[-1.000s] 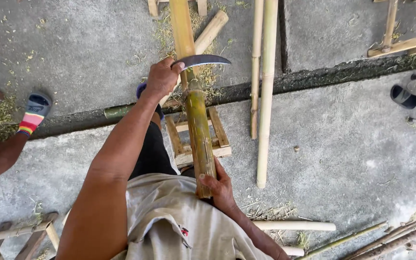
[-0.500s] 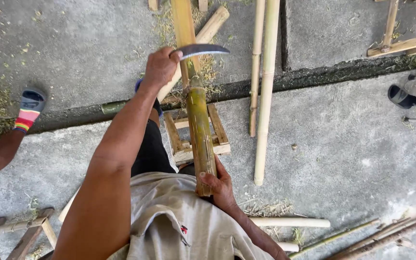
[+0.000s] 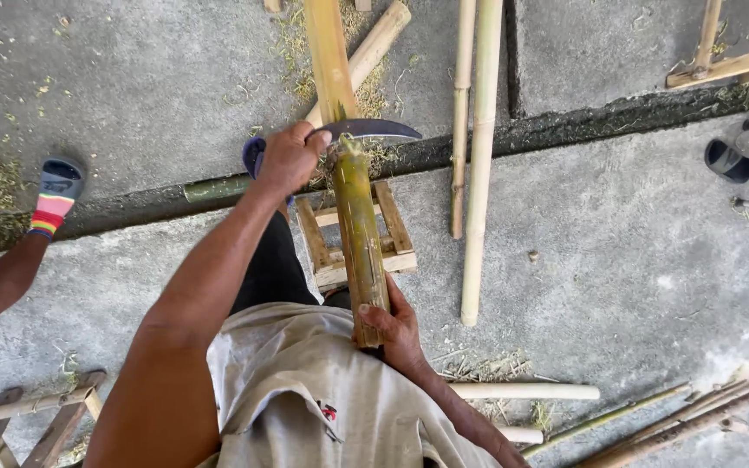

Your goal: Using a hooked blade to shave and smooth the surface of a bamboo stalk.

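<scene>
Nearest the camera, the right hand (image 3: 398,328) is clamped around the lower end of a thick bamboo section (image 3: 361,230), thumb laid across its cut base, holding that end close against the person's pale grey shirt (image 3: 305,390). The bamboo is a stout round tube, olive-green and mottled with yellow-brown, its skin smooth and slightly glossy; it runs away from the body and lies over a small low stool (image 3: 392,234) of rough, pale wooden slats.

At the far end of the tube, the left hand (image 3: 288,158) is closed tight around the handle of a curved knife (image 3: 373,129) — a dark, sickle-shaped steel blade whose edge sits right at the bamboo's ragged upper tip. Beyond the blade a flat, tan, split length of bamboo (image 3: 329,56) carries on in the same line.

Just to the right, two long thin bamboo poles (image 3: 478,156) lie side by side, pale yellow-green and straight. Shorter cut pieces (image 3: 526,392) lie near the right elbow, and a bundle of thin sticks (image 3: 678,420) lies further right.

The ground is grey concrete (image 3: 635,260), coarse and patchy, crossed by a dark shallow drain channel (image 3: 565,130) and strewn with fine greenish shavings — thickest near the knife. At the left edge a foot in a striped sandal (image 3: 54,195) rests by the channel; at the right edge is another person's dark sandal (image 3: 728,159).
</scene>
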